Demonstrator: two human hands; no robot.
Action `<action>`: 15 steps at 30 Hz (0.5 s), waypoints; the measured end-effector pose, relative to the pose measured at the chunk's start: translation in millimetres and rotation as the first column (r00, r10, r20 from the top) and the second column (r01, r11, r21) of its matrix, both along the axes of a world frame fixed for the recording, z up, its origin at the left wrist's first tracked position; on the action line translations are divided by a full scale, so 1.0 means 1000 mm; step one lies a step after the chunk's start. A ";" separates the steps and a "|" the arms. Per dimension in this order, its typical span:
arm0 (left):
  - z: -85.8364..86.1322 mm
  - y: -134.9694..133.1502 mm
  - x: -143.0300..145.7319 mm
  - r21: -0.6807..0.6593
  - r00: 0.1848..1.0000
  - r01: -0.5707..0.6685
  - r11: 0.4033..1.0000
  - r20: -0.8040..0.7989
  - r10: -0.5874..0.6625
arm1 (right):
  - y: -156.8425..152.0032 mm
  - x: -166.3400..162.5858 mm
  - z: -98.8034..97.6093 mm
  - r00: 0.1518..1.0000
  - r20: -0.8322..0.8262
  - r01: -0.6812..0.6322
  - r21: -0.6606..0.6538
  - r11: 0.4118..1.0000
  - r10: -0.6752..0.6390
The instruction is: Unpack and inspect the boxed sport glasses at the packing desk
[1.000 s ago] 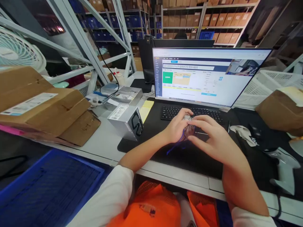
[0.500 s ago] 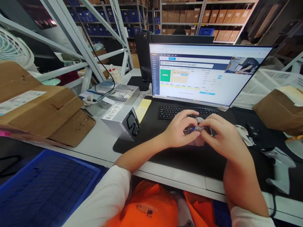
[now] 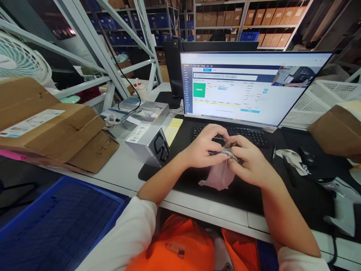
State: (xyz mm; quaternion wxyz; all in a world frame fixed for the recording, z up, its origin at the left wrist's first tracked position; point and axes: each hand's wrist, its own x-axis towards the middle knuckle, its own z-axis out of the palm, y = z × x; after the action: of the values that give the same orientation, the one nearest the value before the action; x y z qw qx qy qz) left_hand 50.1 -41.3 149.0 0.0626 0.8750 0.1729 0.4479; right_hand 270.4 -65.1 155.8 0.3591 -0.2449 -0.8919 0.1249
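Observation:
A thin pinkish plastic bag (image 3: 218,176) hangs between my hands, over the black desk mat (image 3: 186,184). My left hand (image 3: 201,147) pinches its gathered top from the left, thumb below and fingers curled above. From the other side my right hand (image 3: 248,160) grips the same bunched part with thumb and fingers. Something greyish shows at the gathered neck, partly hidden by my fingers. The black keyboard (image 3: 252,138) lies just behind my hands, below the lit monitor (image 3: 225,94).
A silver box (image 3: 141,145) and yellow notepad (image 3: 173,130) stand left of my hands, with cardboard boxes (image 3: 64,128) further left. On the right are a mouse (image 3: 307,157), a handheld scanner (image 3: 342,207) and a brown carton (image 3: 338,131). A blue crate (image 3: 62,210) sits below the desk's left edge.
Both hands have shifted slightly left and turned. More of the pink bag now hangs into view beneath them. The whole view has moved a little.

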 end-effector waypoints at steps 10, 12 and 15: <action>0.011 0.008 -0.027 -0.027 0.985 -0.106 0.994 -0.142 0.101 | 0.003 0.041 0.018 0.992 0.101 0.080 -0.107 0.991 -0.069; 0.008 0.008 -0.021 -0.091 0.991 -0.048 0.995 -0.130 0.036 | -0.001 0.035 0.016 0.989 0.112 0.107 -0.089 0.990 -0.097; 0.002 0.007 -0.009 -0.271 1.000 0.007 0.962 -0.026 -0.015 | -0.006 0.027 0.013 0.985 0.095 0.144 -0.001 0.990 -0.144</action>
State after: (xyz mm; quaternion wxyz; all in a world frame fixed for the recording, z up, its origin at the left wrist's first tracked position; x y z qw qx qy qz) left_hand 41.0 -34.5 151.3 0.1818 0.8652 0.2286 0.4075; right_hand 297.0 -71.5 168.3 0.3235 -0.3158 -0.8874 0.0903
